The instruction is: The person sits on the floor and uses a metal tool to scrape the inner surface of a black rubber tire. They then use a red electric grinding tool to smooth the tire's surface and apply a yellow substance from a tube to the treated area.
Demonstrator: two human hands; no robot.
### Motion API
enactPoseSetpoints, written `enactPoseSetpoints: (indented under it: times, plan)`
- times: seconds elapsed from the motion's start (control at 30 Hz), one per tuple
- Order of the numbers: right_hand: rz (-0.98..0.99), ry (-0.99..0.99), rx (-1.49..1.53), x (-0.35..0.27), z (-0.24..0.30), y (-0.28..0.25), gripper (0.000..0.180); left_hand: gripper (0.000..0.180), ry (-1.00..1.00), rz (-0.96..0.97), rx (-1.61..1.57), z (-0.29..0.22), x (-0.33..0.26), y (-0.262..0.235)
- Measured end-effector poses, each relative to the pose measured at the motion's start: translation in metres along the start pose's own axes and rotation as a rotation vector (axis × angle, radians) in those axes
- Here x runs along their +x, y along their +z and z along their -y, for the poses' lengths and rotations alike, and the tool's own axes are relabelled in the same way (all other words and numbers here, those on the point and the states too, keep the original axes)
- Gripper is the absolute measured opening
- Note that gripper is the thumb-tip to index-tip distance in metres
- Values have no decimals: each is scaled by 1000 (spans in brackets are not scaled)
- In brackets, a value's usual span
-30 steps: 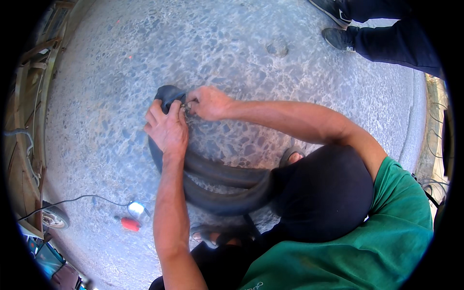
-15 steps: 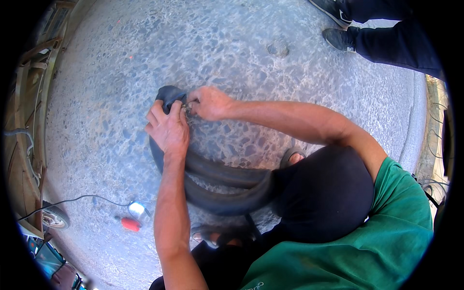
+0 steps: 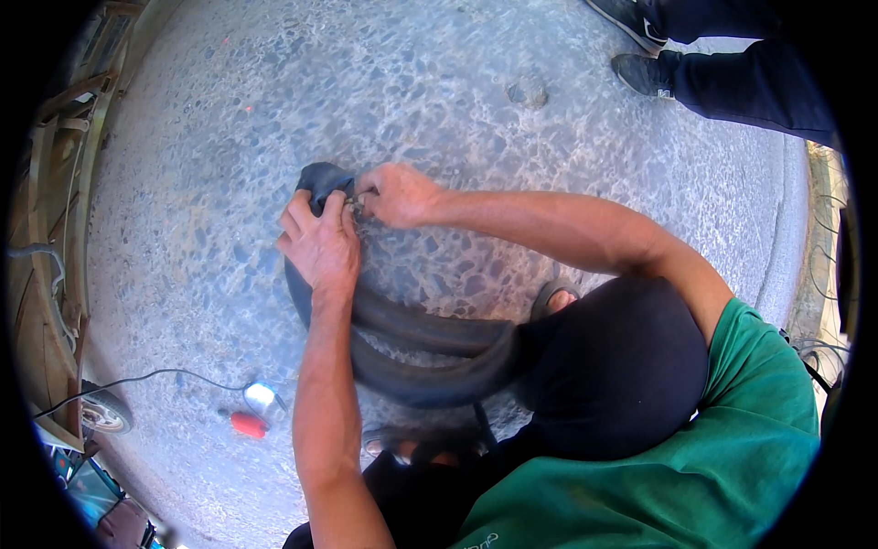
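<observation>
A black rubber inner tube point(image 3: 425, 377) lies bent in a loop on the ground before my knees, its far end folded up. My left hand point(image 3: 322, 245) is closed around that far end, fingers over the rubber and thumb beside a small metal valve stem point(image 3: 353, 201). From the right, my right hand point(image 3: 400, 195) has its fingers pinched together at the stem. Whether a small part sits between those fingertips is hidden. The near part of the tube rests against my dark-trousered leg.
A red object point(image 3: 248, 425) and a shiny silver item point(image 3: 261, 396) with a black cable point(image 3: 169, 372) lie left of my forearm. A wooden frame point(image 3: 46, 265) and a small wheel point(image 3: 106, 412) line the left. Another person's shoes point(image 3: 645, 75) stand at the far right.
Almost nothing differs. My left hand and the tube have shifted very slightly to the right; my right hand stays at the valve stem.
</observation>
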State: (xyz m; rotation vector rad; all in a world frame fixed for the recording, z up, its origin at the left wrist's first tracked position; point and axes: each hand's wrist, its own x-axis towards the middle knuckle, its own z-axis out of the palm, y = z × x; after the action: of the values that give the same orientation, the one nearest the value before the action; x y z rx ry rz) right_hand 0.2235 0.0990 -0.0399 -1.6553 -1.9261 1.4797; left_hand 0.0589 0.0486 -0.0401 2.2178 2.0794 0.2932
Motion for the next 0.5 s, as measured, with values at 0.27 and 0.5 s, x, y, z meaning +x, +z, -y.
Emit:
enactPoseSetpoints:
  times: [0.27,0.5]
  plan:
    - [-8,4,19,0,0,1,28,22,-5,6,3,0,0,1]
    - [-8,-1,13,1,0,1,28,23,-3,4,2,1,0,2]
